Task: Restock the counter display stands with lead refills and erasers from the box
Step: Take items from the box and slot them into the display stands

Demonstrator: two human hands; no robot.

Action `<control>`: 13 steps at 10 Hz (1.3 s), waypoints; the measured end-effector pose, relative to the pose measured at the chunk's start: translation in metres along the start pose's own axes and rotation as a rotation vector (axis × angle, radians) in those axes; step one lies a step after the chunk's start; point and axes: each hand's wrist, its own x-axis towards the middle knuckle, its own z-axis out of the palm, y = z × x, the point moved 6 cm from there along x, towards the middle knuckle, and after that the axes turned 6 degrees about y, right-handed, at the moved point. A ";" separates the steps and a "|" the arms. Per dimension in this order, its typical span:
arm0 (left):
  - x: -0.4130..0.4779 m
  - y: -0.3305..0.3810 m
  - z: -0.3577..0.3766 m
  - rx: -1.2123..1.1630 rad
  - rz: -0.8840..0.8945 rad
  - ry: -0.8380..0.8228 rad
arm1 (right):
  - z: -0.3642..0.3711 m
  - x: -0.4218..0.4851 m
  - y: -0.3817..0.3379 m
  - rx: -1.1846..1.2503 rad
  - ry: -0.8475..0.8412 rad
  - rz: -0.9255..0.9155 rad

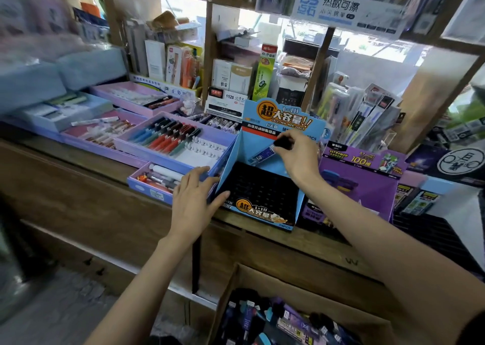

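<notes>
Trays of coloured pens (168, 137) fill the left of the worktop (78, 161). The left hand (194, 197) lies open, fingers straight, against the left wall of the blue display stand (262, 215), which is printed "1=10" and "2B/0.7MM". Over the stand's black slotted bed the right hand (299, 156) pinches a blue, black-capped lead refill (262, 156). Just right is a purple stand (367, 187) marked "ULTRAMAN 100". The cardboard box (301, 284) of refills sits nearest, below.

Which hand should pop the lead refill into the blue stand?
Right: the right hand pinches the lead refill above the blue stand, while the left hand rests on its side wall.
</notes>
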 end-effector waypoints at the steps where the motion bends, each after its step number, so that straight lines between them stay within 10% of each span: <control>1: -0.001 0.000 0.000 0.002 -0.001 0.000 | 0.007 -0.001 -0.002 -0.007 -0.045 -0.049; 4: -0.001 0.000 0.000 0.009 0.007 0.013 | 0.032 0.018 -0.024 -0.190 -0.268 -0.176; 9: -0.001 0.000 0.000 0.015 0.006 0.033 | 0.061 0.005 0.001 -0.126 -0.102 0.110; 13: -0.016 0.039 -0.040 -0.193 0.074 -0.008 | -0.041 -0.082 -0.001 0.079 -0.392 -0.023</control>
